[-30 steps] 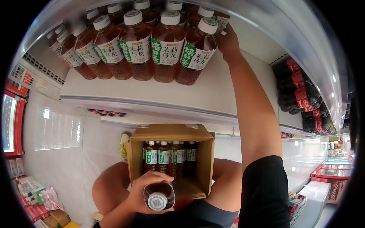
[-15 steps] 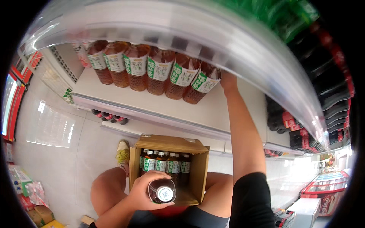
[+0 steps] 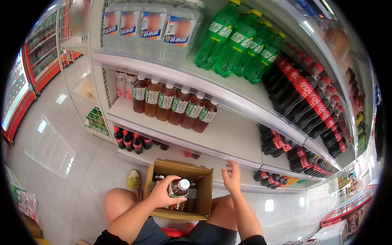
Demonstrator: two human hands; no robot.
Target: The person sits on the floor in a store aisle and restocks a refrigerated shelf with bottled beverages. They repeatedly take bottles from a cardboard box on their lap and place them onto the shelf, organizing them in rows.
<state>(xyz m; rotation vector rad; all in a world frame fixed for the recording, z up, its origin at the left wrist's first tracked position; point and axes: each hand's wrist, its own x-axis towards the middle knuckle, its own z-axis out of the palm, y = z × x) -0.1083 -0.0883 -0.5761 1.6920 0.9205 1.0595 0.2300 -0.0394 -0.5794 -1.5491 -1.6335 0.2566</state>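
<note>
left hand (image 3: 164,192) clamped around 1 capped bottle (image 3: 178,189) at carton (image 3: 207,192) | right hand (image 3: 232,177) unclenched, right of bottle

1. The box (image 3: 207,188) is between the legs (image 3: 122,204).
2. The left hand (image 3: 165,192) holds one bottle (image 3: 179,189) over the box.
3. Other bottles (image 3: 191,199) stand in the box.
4. The right hand (image 3: 231,177) is right of the box.
5. A row of tea bottles (image 3: 179,107) is behind the box, on the middle shelf (image 3: 234,134).
</note>
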